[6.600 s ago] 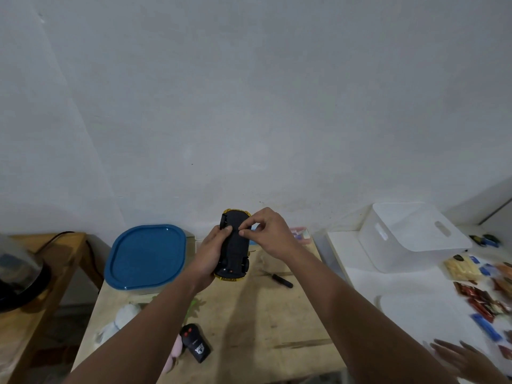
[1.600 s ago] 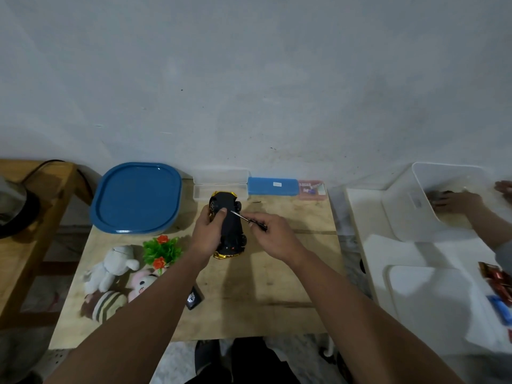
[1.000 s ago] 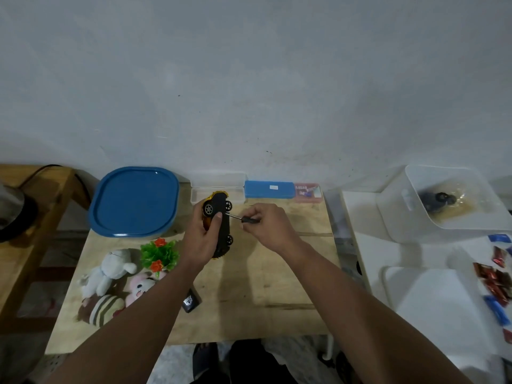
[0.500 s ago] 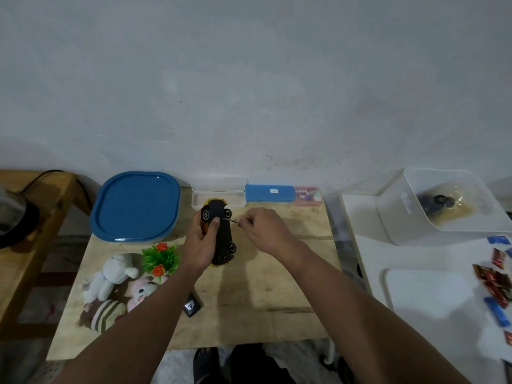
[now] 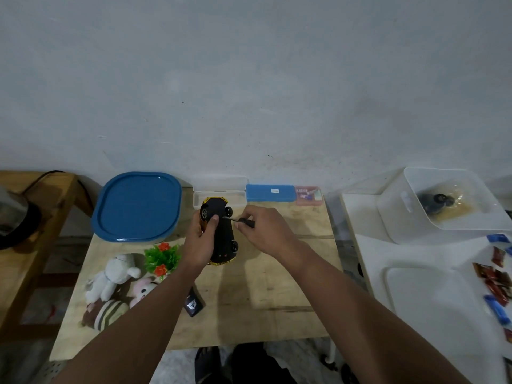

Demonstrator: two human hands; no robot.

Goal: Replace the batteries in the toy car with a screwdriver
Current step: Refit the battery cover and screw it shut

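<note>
A toy car [image 5: 221, 234] is held upside down above the middle of a wooden desk [image 5: 277, 286], toward its far edge, with its black underside and four wheels facing up and a yellow body showing at both ends. The left hand [image 5: 201, 239] is wrapped around the car's left side, the thumb pressed on the underside near the far wheels. The right hand [image 5: 263, 231] is closed around the black handle of a small screwdriver [image 5: 238, 220], whose thin metal shaft points left with its tip touching the car's underside just beside the left thumb. Both bare forearms reach in from the near edge. Along the desk's far edge lie a clear case [image 5: 220, 191] with its lid open, a blue case [image 5: 270, 193] and a pink packet [image 5: 309, 195], side by side. At the far left corner sits a large blue lid [image 5: 137, 207] on a container. Near the left edge are a small green plant with red flowers [image 5: 162, 257], a white plush [image 5: 110, 275], a pink plush [image 5: 144, 291] and a striped plush [image 5: 104, 314], clustered together. A small black remote [image 5: 194, 304] lies partly under the left forearm. To the right stands a white surface [image 5: 432, 300] with a clear bin [image 5: 443, 203] holding something dark, and small wrapped items [image 5: 496, 281] along its right edge.
</note>
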